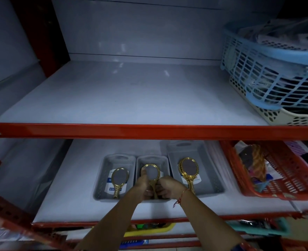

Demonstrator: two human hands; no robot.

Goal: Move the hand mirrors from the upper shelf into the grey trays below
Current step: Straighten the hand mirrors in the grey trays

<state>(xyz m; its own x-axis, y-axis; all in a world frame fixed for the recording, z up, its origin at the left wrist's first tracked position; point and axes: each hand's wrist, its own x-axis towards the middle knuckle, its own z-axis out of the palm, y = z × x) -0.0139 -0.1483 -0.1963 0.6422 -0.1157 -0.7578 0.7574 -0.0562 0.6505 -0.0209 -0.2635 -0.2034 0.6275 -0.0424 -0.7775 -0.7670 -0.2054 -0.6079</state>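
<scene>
Three grey trays stand side by side on the lower shelf. The left tray (pixel 102 174) holds a small gold hand mirror (pixel 119 178) lying flat. The larger right tray (pixel 209 167) holds a bigger gold hand mirror (pixel 189 169). Over the middle tray (pixel 165 163) both hands grip a third gold mirror (pixel 151 172): my left hand (pixel 143 187) has its thumb on the frame and fingers on the handle, and my right hand (pixel 168 187) closes on the handle from the right. The upper shelf (pixel 131 98) shows no mirrors.
A red shelf beam (pixel 149 132) runs across just above the trays. A blue basket (pixel 269 73) on a cream basket (pixel 290 118) fills the upper shelf's right end. A red basket (pixel 276 171) of goods stands right of the trays. Yellow and teal bins sit below.
</scene>
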